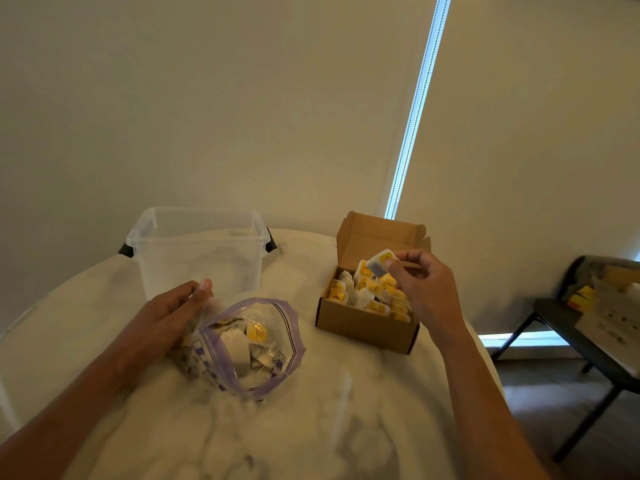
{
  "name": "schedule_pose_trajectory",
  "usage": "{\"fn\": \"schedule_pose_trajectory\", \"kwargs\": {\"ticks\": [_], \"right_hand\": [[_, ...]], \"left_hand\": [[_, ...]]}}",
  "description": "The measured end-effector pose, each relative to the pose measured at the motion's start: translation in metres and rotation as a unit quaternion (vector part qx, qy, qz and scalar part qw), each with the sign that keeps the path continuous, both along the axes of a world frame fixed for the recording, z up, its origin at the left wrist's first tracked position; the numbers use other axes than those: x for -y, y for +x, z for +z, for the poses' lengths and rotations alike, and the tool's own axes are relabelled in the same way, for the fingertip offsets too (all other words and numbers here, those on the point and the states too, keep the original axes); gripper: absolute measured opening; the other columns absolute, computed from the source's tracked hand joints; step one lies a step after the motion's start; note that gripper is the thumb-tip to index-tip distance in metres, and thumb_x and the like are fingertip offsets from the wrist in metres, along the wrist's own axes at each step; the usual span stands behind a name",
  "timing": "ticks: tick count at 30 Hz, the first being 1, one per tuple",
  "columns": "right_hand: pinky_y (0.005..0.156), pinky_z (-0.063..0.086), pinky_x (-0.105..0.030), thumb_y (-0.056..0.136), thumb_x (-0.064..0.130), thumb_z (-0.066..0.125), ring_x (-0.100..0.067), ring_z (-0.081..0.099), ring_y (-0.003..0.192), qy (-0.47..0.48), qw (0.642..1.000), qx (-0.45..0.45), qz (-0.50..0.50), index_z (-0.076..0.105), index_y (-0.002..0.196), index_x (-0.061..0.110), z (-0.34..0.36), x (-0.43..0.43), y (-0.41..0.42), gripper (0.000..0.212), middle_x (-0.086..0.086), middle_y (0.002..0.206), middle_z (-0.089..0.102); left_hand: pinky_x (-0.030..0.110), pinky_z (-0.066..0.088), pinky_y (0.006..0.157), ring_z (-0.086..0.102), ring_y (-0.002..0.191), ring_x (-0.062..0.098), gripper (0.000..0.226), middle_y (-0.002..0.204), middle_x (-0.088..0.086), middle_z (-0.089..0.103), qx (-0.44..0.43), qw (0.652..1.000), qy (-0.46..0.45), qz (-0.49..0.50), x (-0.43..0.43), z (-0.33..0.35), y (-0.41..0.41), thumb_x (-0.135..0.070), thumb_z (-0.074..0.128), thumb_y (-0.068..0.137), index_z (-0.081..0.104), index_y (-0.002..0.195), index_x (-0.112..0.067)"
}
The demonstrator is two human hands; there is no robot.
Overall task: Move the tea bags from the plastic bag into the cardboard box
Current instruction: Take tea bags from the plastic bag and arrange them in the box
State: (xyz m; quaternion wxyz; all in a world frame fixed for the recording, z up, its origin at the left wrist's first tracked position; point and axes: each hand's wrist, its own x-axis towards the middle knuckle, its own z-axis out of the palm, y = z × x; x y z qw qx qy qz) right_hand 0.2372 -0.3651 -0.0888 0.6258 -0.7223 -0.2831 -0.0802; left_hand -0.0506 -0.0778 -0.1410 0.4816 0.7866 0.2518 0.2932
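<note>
The left hand (166, 317) sits at about eight o'clock in the view. Its fingers are curled against the left wall of the plastic bag (294, 341), and the thumb pinches the clear rim, so it grips the bag and props the mouth open. The bag lies on the table (311, 410) with its mouth facing up and toward the person. A small heap of loose tea bags (242, 344) remains inside, one showing a yellow tag. At twelve o'clock from the bag, just behind it, stands a clear plastic tub (197, 254).

The cardboard box (363, 323) stands at two o'clock from the bag, near it but not touching, with its lid flap upright at the back. Packed tea bags (367, 296) already fill much of it. Its long axis runs roughly from nine to three o'clock, tipping slightly toward four.

The right hand (426, 285) hovers over the right end of the box and pinches one held tea bag (379, 263) between thumb and fingertips. That tea bag sticks out at ten o'clock from the hand, above the back row. The coming move looks like a short drop toward seven o'clock into a free gap. The right hand is the nearer one for that, while the left is better placed to steady the bag.

At three o'clock, well apart, is a dark chair (540, 306).
</note>
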Motion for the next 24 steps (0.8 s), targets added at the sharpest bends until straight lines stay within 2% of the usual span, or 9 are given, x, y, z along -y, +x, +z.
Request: {"fn": "schedule_pose_trajectory", "kwargs": {"ticks": [3, 5, 9, 11, 13, 15, 17, 20, 24], "right_hand": [[0.075, 0.064, -0.034, 0.093, 0.034, 0.08, -0.017, 0.076, 0.087, 0.041, 0.999, -0.009, 0.0, 0.077, 0.105, 0.029, 0.002, 0.002, 0.0, 0.013, 0.009, 0.097, 0.079], [0.075, 0.065, -0.035, 0.095, 0.03, 0.079, -0.02, 0.077, 0.087, 0.077, 0.997, -0.015, -0.013, 0.076, 0.108, 0.027, 0.004, 0.004, 0.001, 0.013, 0.006, 0.1, 0.079], [0.073, 0.063, -0.025, 0.099, 0.026, 0.074, -0.013, 0.075, 0.096, 0.092, 0.995, -0.024, -0.028, 0.076, 0.114, 0.025, 0.003, 0.008, 0.006, 0.016, 0.007, 0.106, 0.078], [0.077, 0.063, -0.028, 0.099, 0.028, 0.073, -0.013, 0.074, 0.096, 0.035, 0.999, -0.009, -0.028, 0.078, 0.115, 0.027, -0.001, 0.008, 0.01, 0.016, 0.007, 0.103, 0.078], [0.078, 0.058, -0.023, 0.101, 0.032, 0.071, -0.008, 0.071, 0.096, -0.072, 0.997, 0.016, -0.011, 0.078, 0.117, 0.029, -0.006, 0.007, 0.013, 0.019, 0.01, 0.103, 0.076], [0.074, 0.048, -0.016, 0.103, 0.036, 0.067, -0.004, 0.066, 0.096, -0.203, 0.978, 0.044, 0.015, 0.076, 0.123, 0.03, -0.007, 0.005, 0.017, 0.023, 0.012, 0.108, 0.074], [0.071, 0.045, -0.015, 0.104, 0.036, 0.066, -0.004, 0.064, 0.098, -0.294, 0.952, 0.076, 0.045, 0.074, 0.122, 0.03, 0.001, 0.003, 0.021, 0.021, 0.012, 0.111, 0.072], [0.075, 0.05, -0.024, 0.103, 0.033, 0.068, -0.009, 0.065, 0.099, -0.373, 0.918, 0.082, 0.111, 0.074, 0.114, 0.029, 0.026, 0.001, 0.029, 0.013, 0.009, 0.108, 0.071], [0.093, 0.054, -0.039, 0.099, 0.031, 0.073, -0.016, 0.063, 0.106, -0.46, 0.869, 0.085, 0.164, 0.075, 0.113, 0.027, 0.057, -0.009, 0.046, 0.014, 0.004, 0.115, 0.068]], "left_hand": [[0.029, 0.051, 0.094, 0.07, 0.103, 0.01, 0.039, 0.111, -0.016, 0.078, 0.0, 1.0, -0.005, 0.0, 0.001, 0.001, 0.001, -0.071, 0.046, 0.103, 0.076, 0.103, -0.046], [0.035, 0.052, 0.096, 0.072, 0.104, 0.013, 0.042, 0.108, -0.014, 0.079, 0.002, 1.0, -0.002, 0.002, 0.0, 0.0, 0.001, -0.072, 0.046, 0.103, 0.076, 0.105, -0.042], [0.045, 0.054, 0.108, 0.073, 0.117, 0.026, 0.058, 0.112, -0.005, 0.08, 0.001, 1.0, -0.007, -0.002, -0.003, -0.003, -0.001, -0.083, 0.049, 0.101, 0.076, 0.109, -0.032], [0.047, 0.054, 0.109, 0.072, 0.118, 0.029, 0.066, 0.115, 0.002, 0.079, 0.0, 1.0, -0.002, -0.005, -0.004, -0.003, -0.002, -0.089, 0.047, 0.096, 0.075, 0.114, -0.032], [0.04, 0.055, 0.104, 0.073, 0.116, 0.029, 0.058, 0.114, 0.002, 0.079, -0.002, 1.0, 0.0, -0.006, -0.005, -0.004, -0.002, -0.085, 0.047, 0.1, 0.075, 0.113, -0.036], [0.032, 0.053, 0.092, 0.072, 0.106, 0.029, 0.057, 0.105, 0.003, 0.078, -0.006, 1.0, -0.003, -0.008, -0.005, -0.003, -0.002, -0.084, 0.046, 0.098, 0.074, 0.109, -0.036], [0.034, 0.051, 0.087, 0.068, 0.096, 0.027, 0.073, 0.101, 0.007, 0.074, -0.005, 1.0, 0.001, -0.014, -0.005, -0.004, -0.003, -0.095, 0.046, 0.092, 0.073, 0.11, -0.03], [0.039, 0.052, 0.093, 0.069, 0.097, 0.023, 0.079, 0.113, 0.016, 0.075, 0.003, 1.0, 0.0, -0.015, -0.005, -0.004, -0.003, -0.096, 0.046, 0.09, 0.074, 0.111, -0.025], [0.043, 0.055, 0.105, 0.073, 0.115, 0.025, 0.049, 0.112, -0.005, 0.079, 0.006, 1.0, -0.009, -0.002, -0.002, -0.002, -0.001, -0.076, 0.047, 0.101, 0.077, 0.106, -0.038]]}}
